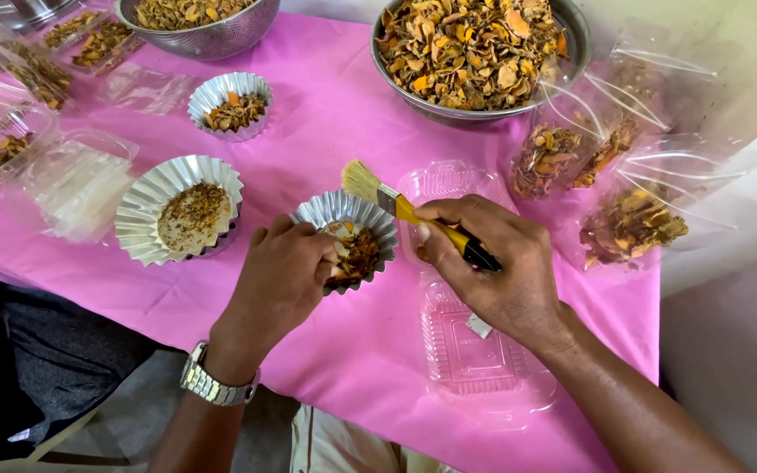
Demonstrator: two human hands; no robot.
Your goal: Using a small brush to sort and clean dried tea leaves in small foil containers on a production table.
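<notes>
We see the left hand (280,278) gripping a small fluted foil cup (348,236) of dry orange-brown chips, tilted. Right hand (492,263) closed on a yellow-handled flat brush (413,215), bristles just above the cup's rim. Right of the cup: clear ribbed plastic clamshell (475,350). Left of it: a bigger foil cup (179,208) with powdery crumbs. All on pink cloth (343,350).

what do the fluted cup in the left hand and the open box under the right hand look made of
The small fluted silver cup in the left hand looks like thin metal foil: shiny, sharply pleated rim. The clear hinged box under the right hand seems thin moulded plastic: see-through, ribbed, glossy.
</notes>
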